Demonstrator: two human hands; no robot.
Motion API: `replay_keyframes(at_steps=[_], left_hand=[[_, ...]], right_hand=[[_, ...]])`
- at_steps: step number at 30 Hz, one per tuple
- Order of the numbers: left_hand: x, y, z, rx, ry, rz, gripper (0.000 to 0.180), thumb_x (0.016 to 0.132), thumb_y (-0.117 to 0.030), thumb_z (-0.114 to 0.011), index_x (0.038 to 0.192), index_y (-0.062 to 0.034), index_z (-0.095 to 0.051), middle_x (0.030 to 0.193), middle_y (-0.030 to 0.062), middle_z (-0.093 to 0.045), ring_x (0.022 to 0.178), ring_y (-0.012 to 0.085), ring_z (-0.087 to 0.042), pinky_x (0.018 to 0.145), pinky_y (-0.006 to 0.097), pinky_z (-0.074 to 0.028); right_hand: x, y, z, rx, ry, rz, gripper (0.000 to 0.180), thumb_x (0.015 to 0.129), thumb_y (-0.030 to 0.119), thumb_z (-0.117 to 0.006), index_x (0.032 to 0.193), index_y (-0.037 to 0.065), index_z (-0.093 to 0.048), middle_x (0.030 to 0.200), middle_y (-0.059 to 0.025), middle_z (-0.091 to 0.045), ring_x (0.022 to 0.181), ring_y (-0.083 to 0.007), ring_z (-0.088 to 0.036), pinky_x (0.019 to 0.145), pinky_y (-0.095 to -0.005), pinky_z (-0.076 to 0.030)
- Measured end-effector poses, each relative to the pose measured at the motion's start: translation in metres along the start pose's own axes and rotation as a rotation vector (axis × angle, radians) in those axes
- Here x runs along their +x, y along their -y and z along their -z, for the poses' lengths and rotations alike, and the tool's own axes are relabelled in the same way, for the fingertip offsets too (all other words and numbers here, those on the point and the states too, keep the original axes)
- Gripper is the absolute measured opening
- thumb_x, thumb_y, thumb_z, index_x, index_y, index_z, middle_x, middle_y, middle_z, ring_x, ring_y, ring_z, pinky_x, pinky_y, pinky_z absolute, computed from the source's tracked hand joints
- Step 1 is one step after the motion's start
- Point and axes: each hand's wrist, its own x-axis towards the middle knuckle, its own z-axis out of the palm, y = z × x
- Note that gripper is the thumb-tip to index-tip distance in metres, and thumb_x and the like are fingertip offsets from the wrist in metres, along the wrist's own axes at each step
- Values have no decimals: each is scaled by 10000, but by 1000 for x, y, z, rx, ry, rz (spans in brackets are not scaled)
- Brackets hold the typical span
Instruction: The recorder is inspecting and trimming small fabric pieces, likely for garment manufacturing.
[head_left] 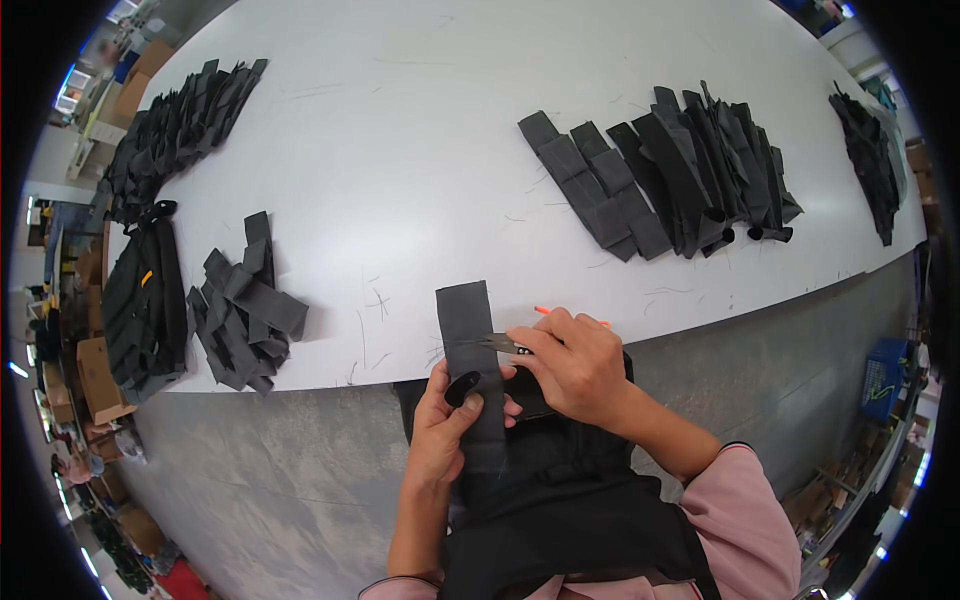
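strip: dark grey fabric strip (468, 340), lies over the near edge of the white table (420, 150), top half on the table, lower half hanging off toward the person
strip long axis: runs near-to-far, almost straight up the picture, slight lean
left hand: left hand (445, 430) comes up from below, fingers closed round the strip's lower part, thumb with a dark cover pressed on its face
right hand: right hand (575, 365) comes in from the right, fingers curled shut on small thread snips (505, 345)
snips: metal tips point left, touching the strip's right edge about mid-length, just far of the left thumb
key relation: the blade meets the strip crosswise to its long axis; right hand is the nearer one to the cut spot, left hand holds just below it
orange bit: thin orange pen-like thing (545, 311) just behind the right hand on the table, mostly hidden
lap: black fabric (570, 500) bunched below both hands
left pile: loose heap of similar strips (245, 310), near left
far right row: overlapped strips (665, 180), well apart from the hands
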Motion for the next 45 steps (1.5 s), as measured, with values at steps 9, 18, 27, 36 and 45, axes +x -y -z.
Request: replay_keyframes(at_steps=[9, 18, 27, 36, 45], left_hand=[[-1, -1, -1, 21, -16, 33, 468, 890, -53, -552, 1304, -3, -339, 1150, 219, -564, 844, 255, -642, 722, 350, -549], [-3, -1, 1, -51, -21, 42, 470, 878, -53, -573, 1289, 9, -354, 1142, 225, -572, 832, 253, -649, 702, 350, -556], [-3, -2, -2, -2, -28, 62, 468, 887, -42, -552, 1304, 1, -343, 1145, 221, -574, 836, 247, -648, 706, 338, -549], [0, 2, -1, 53, -28, 36, 443, 902, -55, -539, 1299, -3, -349, 1140, 208, -582, 833, 230, -647, 704, 325, -542], [0, -1, -3, 105, -49, 58, 462, 892, -49, -546, 1305, 1, -344, 1129, 213, -586, 816, 229, -648, 696, 324, -541]], right_hand=[[-2, -2, 5, -41, 52, -8, 278, 662, 104, -729, 931, 97, -661, 762, -41, -551, 580, -183, -544, 488, -286, -399], [-8, -3, 3, 358, 9, -325, 220, 704, 76, -704, 914, 96, -645, 760, -42, -510, 553, -207, -512, 505, -299, -407], [-4, 1, 7, -40, 71, -35, 226, 694, 103, -699, 899, 77, -606, 736, -34, -472, 569, -191, -510, 529, -298, -402], [-4, 4, 13, -54, 101, -65, 237, 683, 95, -716, 909, 88, -644, 785, -47, -543, 558, -192, -511, 505, -286, -389], [-6, 3, 14, -37, 100, -86, 241, 682, 104, -716, 911, 89, -642, 797, -63, -548, 556, -196, -517, 497, -293, -393]])
